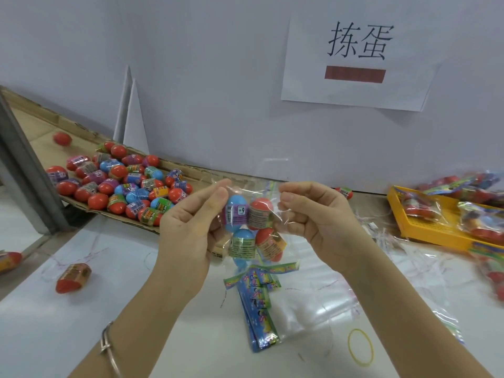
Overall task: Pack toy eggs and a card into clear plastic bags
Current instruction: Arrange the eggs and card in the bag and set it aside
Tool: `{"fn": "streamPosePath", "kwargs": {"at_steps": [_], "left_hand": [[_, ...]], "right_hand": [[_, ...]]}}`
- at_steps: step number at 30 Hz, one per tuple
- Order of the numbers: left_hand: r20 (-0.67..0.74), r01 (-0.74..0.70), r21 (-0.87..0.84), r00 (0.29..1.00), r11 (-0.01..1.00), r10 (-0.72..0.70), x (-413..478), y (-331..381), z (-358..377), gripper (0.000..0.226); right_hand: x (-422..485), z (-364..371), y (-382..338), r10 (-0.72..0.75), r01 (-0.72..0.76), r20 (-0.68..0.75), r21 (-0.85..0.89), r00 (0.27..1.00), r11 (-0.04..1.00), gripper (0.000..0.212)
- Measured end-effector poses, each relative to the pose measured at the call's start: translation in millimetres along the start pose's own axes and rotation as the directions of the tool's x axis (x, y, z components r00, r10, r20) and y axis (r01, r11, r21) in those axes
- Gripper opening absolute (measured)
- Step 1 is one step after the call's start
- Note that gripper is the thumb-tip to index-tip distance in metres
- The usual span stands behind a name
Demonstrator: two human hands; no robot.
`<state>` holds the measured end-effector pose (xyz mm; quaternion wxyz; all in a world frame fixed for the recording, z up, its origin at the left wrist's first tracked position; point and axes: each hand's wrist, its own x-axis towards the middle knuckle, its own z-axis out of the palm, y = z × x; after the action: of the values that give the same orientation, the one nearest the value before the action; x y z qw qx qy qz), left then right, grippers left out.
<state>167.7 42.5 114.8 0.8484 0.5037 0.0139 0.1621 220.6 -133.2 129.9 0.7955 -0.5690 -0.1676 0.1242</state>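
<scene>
Clear plastic bag (252, 186), held above the white table (191, 336) between both hands. The left hand (188, 227) pinches the upper left edge between thumb and forefinger; the right hand (316, 214) pinches the upper right edge likewise. Inside sit four toy eggs (252, 227), two blue and two red, each with a printed band; one blue egg reads "+9", other print illegible. Loose eggs (131, 186) lie on a cardboard tray (38, 124), left. Stacked cards (261, 304) lie below the bag. The wall sign (357, 61) reads "拣蛋".
</scene>
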Motion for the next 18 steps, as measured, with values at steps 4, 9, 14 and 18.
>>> {"fn": "streamPosePath", "kwargs": {"at_steps": [4, 9, 14, 18], "left_hand": [[-0.014, -0.034, 0.018, 0.999, 0.999, 0.034, -0.1, -2.5, -0.1, 0.022], [0.031, -0.128, 0.017, 0.991, 0.992, 0.128, -2.2, -0.9, -0.4, 0.022], [0.135, -0.098, 0.030, 0.987, 0.995, 0.093, -3.3, 2.0, 0.1, 0.013], [0.093, -0.144, 0.071, 0.986, 0.987, 0.137, -4.1, -0.2, 0.2, 0.026]], "right_hand": [[0.5, -3.1, -0.7, -0.018, 0.019, 0.031, -0.020, 0.999, 1.000, 0.014], [1.4, -6.0, -0.3, -0.028, 0.027, 0.079, 0.012, 0.996, 1.000, 0.014], [1.3, -6.8, 0.0, -0.041, 0.039, 0.071, 0.021, 0.997, 0.999, 0.017], [1.8, -6.1, -0.4, -0.031, 0.030, 0.066, 0.008, 0.997, 0.999, 0.014]]}}
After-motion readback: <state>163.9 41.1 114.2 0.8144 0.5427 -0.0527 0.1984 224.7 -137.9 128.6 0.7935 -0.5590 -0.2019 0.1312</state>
